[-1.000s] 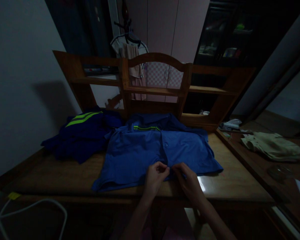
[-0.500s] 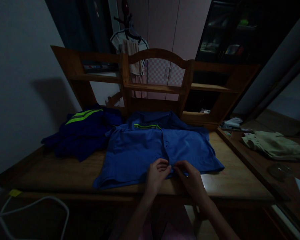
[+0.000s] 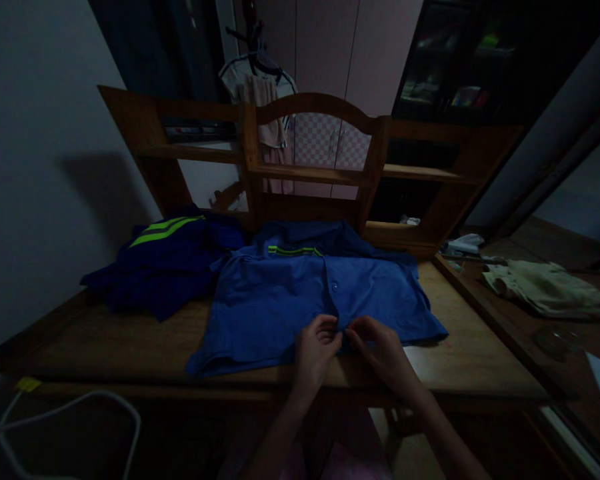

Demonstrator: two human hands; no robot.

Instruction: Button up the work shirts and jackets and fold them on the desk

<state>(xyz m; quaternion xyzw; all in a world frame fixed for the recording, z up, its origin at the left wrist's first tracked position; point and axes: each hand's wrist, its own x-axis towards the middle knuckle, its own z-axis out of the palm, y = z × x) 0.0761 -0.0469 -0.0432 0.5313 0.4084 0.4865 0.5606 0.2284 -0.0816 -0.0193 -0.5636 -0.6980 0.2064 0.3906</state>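
Observation:
A blue work jacket [image 3: 265, 307] with a yellow-green reflective strip lies spread on the wooden desk [image 3: 460, 367], its front edge toward me. One button shows on its front flap, above my fingers. My left hand [image 3: 316, 347] pinches the jacket's front opening near the bottom edge. Close beside it, my right hand [image 3: 380, 347] pinches the flap's edge from the other side. The fingertips of both hands nearly meet, and they hide the small bit of cloth between them.
A crumpled dark blue garment [image 3: 165, 267] with yellow-green stripes lies at the left. Behind the jacket rises a wooden shelf rack [image 3: 310, 177]. Folded pale cloth [image 3: 545, 287] rests on a surface at the right. A white cable [image 3: 95, 395] loops at the lower left.
Both hands keep their pinch at the jacket's front opening, with only slight finger movement. The jacket lies as before.

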